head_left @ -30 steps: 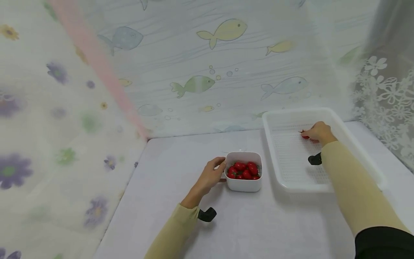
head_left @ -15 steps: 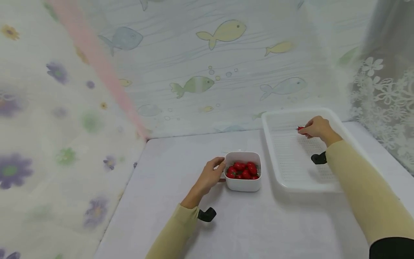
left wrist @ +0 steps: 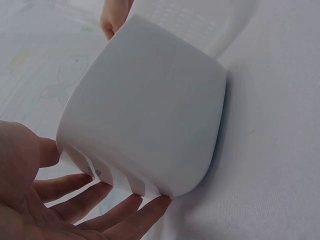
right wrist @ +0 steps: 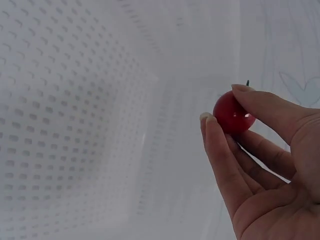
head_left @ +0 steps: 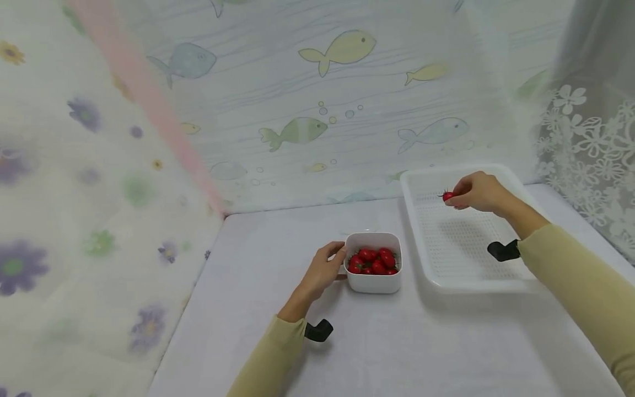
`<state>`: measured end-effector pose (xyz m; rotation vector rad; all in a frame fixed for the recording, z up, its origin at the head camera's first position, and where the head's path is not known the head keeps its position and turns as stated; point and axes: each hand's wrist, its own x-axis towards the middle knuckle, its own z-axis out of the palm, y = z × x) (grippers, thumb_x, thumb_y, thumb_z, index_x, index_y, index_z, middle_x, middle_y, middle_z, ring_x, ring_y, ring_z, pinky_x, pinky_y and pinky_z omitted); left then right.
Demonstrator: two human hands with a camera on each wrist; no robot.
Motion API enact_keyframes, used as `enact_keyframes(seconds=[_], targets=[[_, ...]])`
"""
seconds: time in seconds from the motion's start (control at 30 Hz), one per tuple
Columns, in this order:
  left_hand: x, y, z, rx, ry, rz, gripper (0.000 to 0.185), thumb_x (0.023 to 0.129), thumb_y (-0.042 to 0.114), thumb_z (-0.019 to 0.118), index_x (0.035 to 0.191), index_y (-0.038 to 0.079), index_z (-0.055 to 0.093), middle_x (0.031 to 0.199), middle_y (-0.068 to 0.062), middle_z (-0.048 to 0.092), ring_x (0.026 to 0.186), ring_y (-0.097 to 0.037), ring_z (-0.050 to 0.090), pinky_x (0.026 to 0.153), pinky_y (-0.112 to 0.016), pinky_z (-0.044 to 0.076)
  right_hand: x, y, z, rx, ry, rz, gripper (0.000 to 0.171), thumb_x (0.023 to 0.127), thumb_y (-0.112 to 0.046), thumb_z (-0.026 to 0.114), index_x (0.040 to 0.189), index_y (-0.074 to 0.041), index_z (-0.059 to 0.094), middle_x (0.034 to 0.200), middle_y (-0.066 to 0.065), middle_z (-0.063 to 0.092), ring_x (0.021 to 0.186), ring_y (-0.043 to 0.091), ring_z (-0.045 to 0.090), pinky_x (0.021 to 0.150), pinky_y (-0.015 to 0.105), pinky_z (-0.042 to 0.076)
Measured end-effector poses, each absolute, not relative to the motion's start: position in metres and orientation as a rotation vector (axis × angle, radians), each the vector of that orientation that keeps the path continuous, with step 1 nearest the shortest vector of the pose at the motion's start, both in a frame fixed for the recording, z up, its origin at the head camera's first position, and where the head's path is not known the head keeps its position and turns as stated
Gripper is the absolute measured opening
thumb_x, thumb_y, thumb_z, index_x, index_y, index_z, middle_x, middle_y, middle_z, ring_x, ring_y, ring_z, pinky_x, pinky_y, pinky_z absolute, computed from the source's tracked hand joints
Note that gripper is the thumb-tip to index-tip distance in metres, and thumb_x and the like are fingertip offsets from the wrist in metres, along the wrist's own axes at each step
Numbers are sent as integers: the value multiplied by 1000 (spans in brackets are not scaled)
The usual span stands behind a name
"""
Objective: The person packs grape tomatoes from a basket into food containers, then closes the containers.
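Item: one cherry tomato (head_left: pixel 447 196), red, with a dark stem, pinched between thumb and fingertips of the right hand (head_left: pixel 477 192); the remaining fingers of that hand are loosely curled beneath it. The tomato is above the far end of the perforated white tray (head_left: pixel 501 281), clear of the tray floor, as the right wrist view confirms with the holed tray bottom behind the fruit. Item: white square bowl (head_left: pixel 373 282), standing just to the left of the tray and apart from it, filled with a heap of red cherry tomatoes (head_left: pixel 373 261). Item: left hand (head_left: pixel 323 270), on the side of the bowl away from the tray, thumb up near the rim and fingers curved against the bowl's wall and base; the left wrist view shows the fingertips touching the lower edge of the bowl. Item: white table (head_left: pixel 347 353), bearing both bowl and tray. Item: fish-print backdrop (head_left: pixel 317 99), rising behind the tray's far end; flower-print cloth (head_left: pixel 74 193) well to the left of the bowl; lace curtain (head_left: pixel 590 143) to the right of the tray. Both arms wear tan sleeves.
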<state>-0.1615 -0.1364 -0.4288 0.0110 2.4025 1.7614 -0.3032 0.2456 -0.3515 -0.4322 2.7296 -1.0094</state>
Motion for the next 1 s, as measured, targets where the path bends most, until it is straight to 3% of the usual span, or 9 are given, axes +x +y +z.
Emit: enact_keyframes(seconds=[0.17, 0.57, 1.0], targets=[[-161, -136, -428, 21, 2405, 1758, 45, 110, 31, 48, 146, 5, 52, 156, -17, 44, 135, -39, 52, 87, -42, 63, -292, 239, -345, -497, 2739, -1009, 41, 93, -28, 77, 111, 7, 66, 97, 14, 75, 84, 22, 72, 76, 38, 55], [-161, -139, -430, 26, 2390, 1771, 45, 110, 31, 49, 146, 5, 51, 156, -18, 44, 134, -40, 52, 87, -43, 63, -262, 217, -331, -589, 2726, -1073, 37, 92, -28, 79, 111, 2, 69, 97, 9, 75, 86, 22, 72, 75, 33, 56], [-164, -137, -431, 16, 2404, 1753, 44, 110, 30, 49, 146, 6, 52, 155, -17, 45, 131, -38, 55, 86, -41, 63, -232, 177, -332, -712, 2686, -1147, 25, 90, -21, 80, 104, -3, 71, 101, 7, 74, 98, 28, 73, 82, 42, 60]])
